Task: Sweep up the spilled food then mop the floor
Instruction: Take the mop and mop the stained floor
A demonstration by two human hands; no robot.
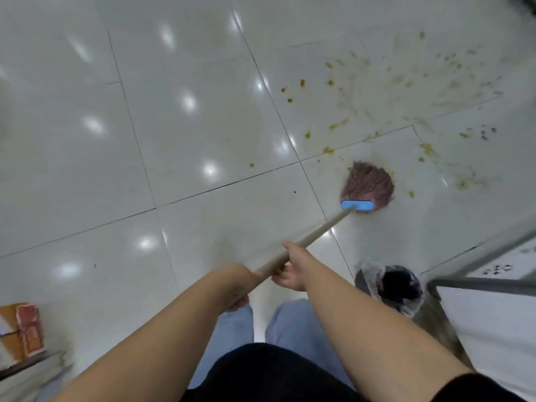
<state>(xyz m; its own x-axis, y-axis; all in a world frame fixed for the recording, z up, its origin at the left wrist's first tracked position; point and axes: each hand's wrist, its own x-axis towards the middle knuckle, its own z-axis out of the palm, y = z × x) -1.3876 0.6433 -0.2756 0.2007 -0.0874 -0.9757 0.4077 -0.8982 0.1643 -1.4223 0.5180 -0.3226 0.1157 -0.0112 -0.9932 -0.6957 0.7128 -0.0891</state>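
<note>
You hold the mop with both hands, its head on the soiled tile.

Your left hand point(235, 281) grips the wooden handle point(307, 237) low, your right hand point(291, 269) wraps it just ahead; the reddish mop head point(367, 185) (blue clamp) lies flat among yellowish food smears point(406, 88), with a lined bin point(398, 288) near your right arm.

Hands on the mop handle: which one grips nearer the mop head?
The right hand grips the handle farther along, toward the mop head; the left hand holds behind it.
</note>
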